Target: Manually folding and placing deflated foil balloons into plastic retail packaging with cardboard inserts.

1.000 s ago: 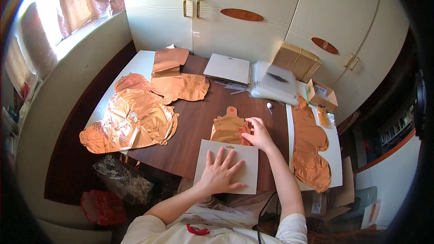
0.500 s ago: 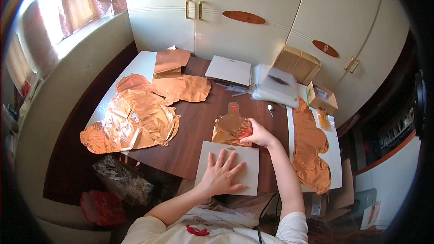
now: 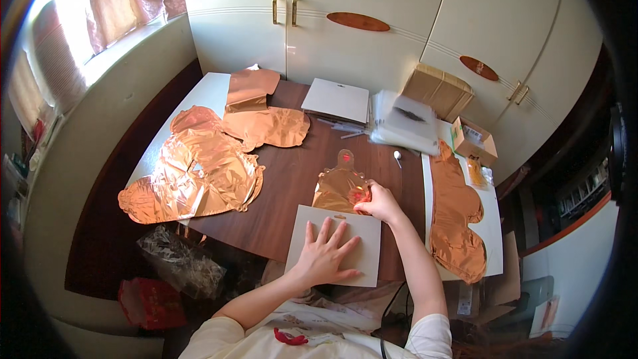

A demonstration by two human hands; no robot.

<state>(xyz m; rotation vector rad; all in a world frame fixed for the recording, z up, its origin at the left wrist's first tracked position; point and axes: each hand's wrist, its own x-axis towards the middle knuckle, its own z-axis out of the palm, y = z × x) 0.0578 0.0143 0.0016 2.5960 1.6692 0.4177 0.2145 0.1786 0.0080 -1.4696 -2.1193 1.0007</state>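
Observation:
My left hand (image 3: 325,252) lies flat with fingers spread on a white card (image 3: 367,262) with a hanging slot, at the table's near edge. Just beyond the card, and partly covered by it, is a folded copper-coloured foil balloon (image 3: 334,188) with a rounded tab pointing away from me. My right hand (image 3: 381,203) is closed at the balloon's right edge, its fingers round a small red, shiny thing (image 3: 359,197) whose kind I cannot make out. The fingertips are partly hidden.
Large flat copper foil balloons (image 3: 206,173) cover the table's left side; another foil balloon (image 3: 455,216) lies at the right. Behind are stacked white cards (image 3: 335,100), clear plastic bags (image 3: 402,123), a cardboard box (image 3: 437,92) and a small open box (image 3: 475,139).
My right hand has moved slightly toward me and to the right with the red thing. The white card has tilted a little under my left hand, which stays flat.

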